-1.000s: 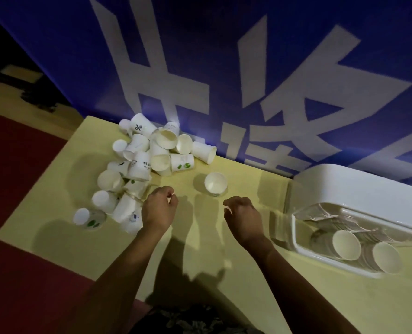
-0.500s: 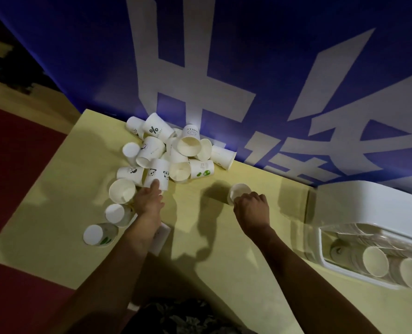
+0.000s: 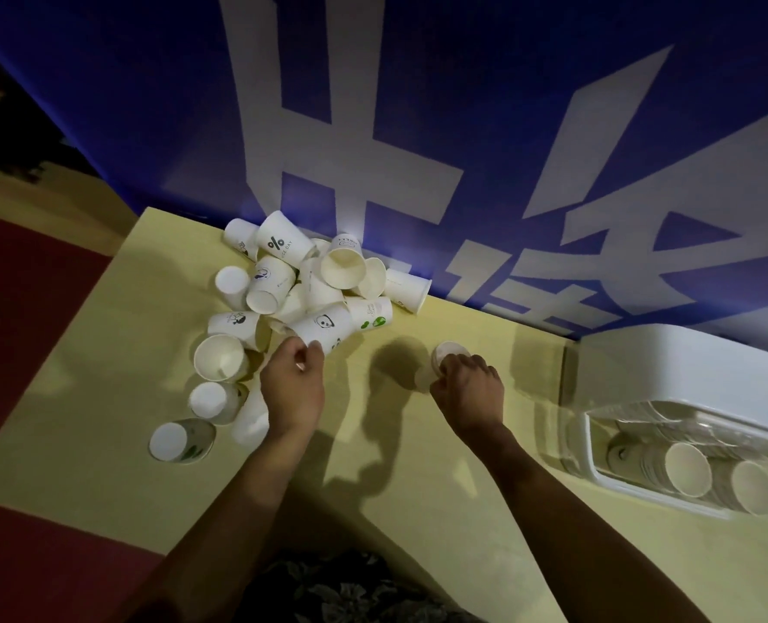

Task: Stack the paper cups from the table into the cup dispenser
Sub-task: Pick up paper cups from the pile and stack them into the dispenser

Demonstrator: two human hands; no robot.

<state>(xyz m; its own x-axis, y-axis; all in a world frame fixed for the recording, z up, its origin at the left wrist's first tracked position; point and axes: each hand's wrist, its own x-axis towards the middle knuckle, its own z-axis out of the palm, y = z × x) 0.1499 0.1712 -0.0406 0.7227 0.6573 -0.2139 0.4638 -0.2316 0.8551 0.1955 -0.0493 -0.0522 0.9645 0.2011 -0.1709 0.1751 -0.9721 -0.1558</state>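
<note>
A heap of several white paper cups (image 3: 301, 281) lies at the far left of the yellow table (image 3: 103, 361), some printed with pandas or green marks. My left hand (image 3: 291, 388) pinches the rim of a panda cup (image 3: 324, 331) at the heap's near edge. My right hand (image 3: 466, 392) curls round a lone upright cup (image 3: 448, 353) in the table's middle. The white cup dispenser (image 3: 687, 388) lies at the right, with two rows of nested cups (image 3: 687, 469) behind its clear front.
A blue banner with large white characters (image 3: 418, 128) hangs right behind the table. Red floor (image 3: 23, 308) borders the table's left edge. More cups stand loose near the left front, one with green print (image 3: 180, 440).
Both hands have reached forward. The left went from the table's middle to the heap and took the panda cup's rim. The right closed on the lone cup.
</note>
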